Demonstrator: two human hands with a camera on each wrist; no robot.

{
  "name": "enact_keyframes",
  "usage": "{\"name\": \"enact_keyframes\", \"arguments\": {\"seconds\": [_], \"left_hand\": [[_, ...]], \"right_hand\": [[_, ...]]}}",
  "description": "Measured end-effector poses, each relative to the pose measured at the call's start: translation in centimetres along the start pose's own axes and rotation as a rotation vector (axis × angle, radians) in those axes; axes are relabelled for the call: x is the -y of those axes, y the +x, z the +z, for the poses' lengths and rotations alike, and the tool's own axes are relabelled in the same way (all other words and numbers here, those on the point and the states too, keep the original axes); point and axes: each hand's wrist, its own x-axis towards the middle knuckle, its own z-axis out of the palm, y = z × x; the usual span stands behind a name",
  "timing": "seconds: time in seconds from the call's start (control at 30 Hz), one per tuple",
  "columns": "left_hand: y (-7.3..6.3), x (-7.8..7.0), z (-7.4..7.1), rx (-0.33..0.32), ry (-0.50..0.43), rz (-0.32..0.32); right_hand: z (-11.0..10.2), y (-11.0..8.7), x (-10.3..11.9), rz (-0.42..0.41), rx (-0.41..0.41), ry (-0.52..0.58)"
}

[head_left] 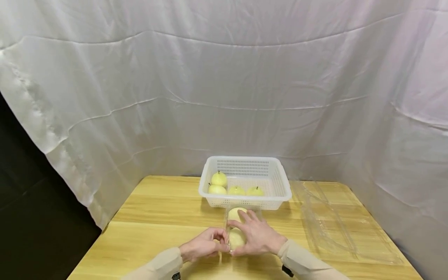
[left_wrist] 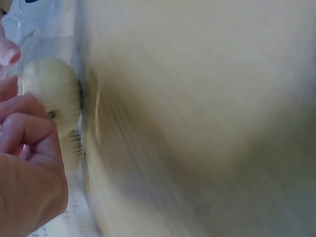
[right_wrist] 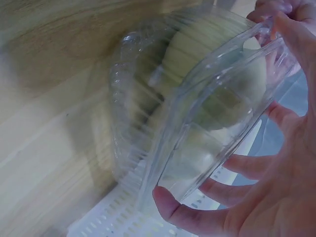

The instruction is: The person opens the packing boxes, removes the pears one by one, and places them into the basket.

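A clear plastic clamshell box [right_wrist: 129,106] with pale yellow, round pears [head_left: 237,238] inside lies in front of me. My left hand [head_left: 205,245] pinches the box's near corner between thumb and bent fingers. In the left wrist view, that hand [left_wrist: 34,180] is close beside one pear [left_wrist: 52,91]. Across the top spreads my right hand [head_left: 259,235], thumb at the near end and fingers apart over the lid. The right wrist view shows its fingers [right_wrist: 185,217] touching the lid's edge; lid and base rims stand slightly apart there.
Just behind the box is a white perforated plastic basket [head_left: 276,198] with several pears [head_left: 219,179] toward its left and front. More clear plastic packaging [head_left: 329,221] lies on the right of the wooden table [head_left: 154,210]. Pale curtains [head_left: 224,93] surround the back and sides.
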Motion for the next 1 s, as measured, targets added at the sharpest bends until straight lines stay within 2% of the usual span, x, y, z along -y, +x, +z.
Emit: {"name": "enact_keyframes", "arguments": {"seconds": [0.1,0.2,0.33,0.5,0.77,1.0], "left_hand": [[0.1,-0.1,-0.2,0.014,0.000,0.007],[0.1,-0.1,-0.5,0.002,-0.024,-0.020],[0.4,0.0,-1.2,-0.110,-0.033,-0.040],[1.4,-0.1,-1.7,-0.274,0.031,-0.029],[2.7,-0.4,-1.8,-0.344,0.081,-0.008],[4.4,-0.3,-1.7,-0.411,0.099,0.020]], "right_hand": [[-0.2,-0.1,-0.2,-0.001,0.010,0.020],[-0.3,-0.2,-0.3,-0.008,0.016,0.025],[-0.4,-0.1,-0.3,-0.016,0.022,0.019],[-0.4,0.0,-0.3,-0.012,0.031,0.001],[-0.2,-0.1,-0.2,-0.025,0.038,-0.005],[0.0,-0.2,-0.3,-0.012,0.050,0.017]]}}
